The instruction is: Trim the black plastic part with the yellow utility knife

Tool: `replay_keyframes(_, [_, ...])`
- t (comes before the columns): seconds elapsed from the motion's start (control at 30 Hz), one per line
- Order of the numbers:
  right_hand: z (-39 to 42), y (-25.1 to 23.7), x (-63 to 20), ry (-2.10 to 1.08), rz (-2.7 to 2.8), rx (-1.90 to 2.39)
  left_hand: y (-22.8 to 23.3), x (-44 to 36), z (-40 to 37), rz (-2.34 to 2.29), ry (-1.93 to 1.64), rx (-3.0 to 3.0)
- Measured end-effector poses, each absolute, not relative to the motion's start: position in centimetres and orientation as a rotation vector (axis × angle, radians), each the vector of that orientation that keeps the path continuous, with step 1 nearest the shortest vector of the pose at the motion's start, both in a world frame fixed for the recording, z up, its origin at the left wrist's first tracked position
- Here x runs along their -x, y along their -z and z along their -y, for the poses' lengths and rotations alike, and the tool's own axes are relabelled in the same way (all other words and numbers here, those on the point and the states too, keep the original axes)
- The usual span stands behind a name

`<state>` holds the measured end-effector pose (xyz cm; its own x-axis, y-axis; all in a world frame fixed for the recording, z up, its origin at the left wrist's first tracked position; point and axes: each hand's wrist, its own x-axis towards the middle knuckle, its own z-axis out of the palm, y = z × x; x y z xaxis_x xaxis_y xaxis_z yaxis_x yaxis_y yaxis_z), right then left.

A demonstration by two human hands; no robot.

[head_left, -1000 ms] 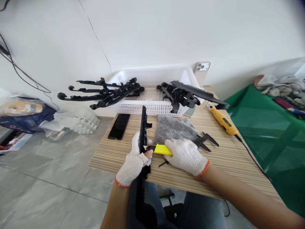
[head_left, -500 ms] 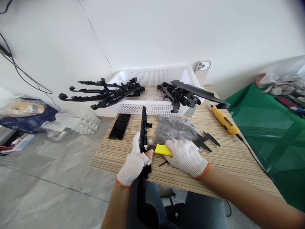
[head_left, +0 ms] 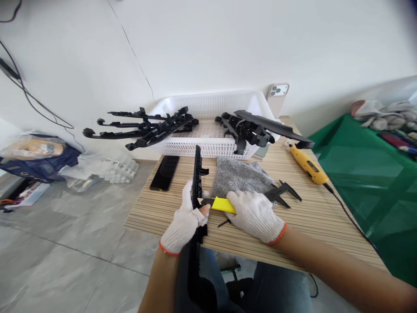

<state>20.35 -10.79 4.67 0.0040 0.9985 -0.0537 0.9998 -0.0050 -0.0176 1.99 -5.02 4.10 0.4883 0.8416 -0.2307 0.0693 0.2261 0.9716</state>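
Note:
My left hand (head_left: 184, 221), in a white knit glove with a bare thumb tip, is closed around a long black plastic trim piece (head_left: 197, 174). The piece stands lengthwise over the table's front edge, its lower end reaching down by my lap. My right hand (head_left: 254, 214), gloved too, grips a yellow utility knife (head_left: 223, 204). The knife's blade lies against the side of the trim piece, close to my left thumb. Just behind my right hand is a grey cloth (head_left: 239, 176), and black calipers (head_left: 282, 193) lie partly under that hand.
A white plastic basket (head_left: 195, 146) at the back holds several black trim pieces (head_left: 156, 130) that stick out over its rim. A dark phone (head_left: 164, 173) lies on the left, a yellow rotary tool (head_left: 308, 164) with a cord on the right. Another phone (head_left: 276, 99) leans against the wall.
The view has shifted very slightly. Both hands, the knife and the trim piece keep practically the same positions.

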Motion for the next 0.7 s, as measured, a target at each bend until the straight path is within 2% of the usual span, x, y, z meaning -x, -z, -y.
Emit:
replay_keyframes(0.37, [11.1, -4.3, -20.3, 0.033, -2.230, -2.196, -4.2, -2.0, 5.1, -0.963, -0.673, -1.165])
replay_keyframes(0.7, [10.9, -3.9, -20.1, -0.065, -2.203, -2.320, -4.7, -3.9, 6.3, -0.922, -0.845, -0.867])
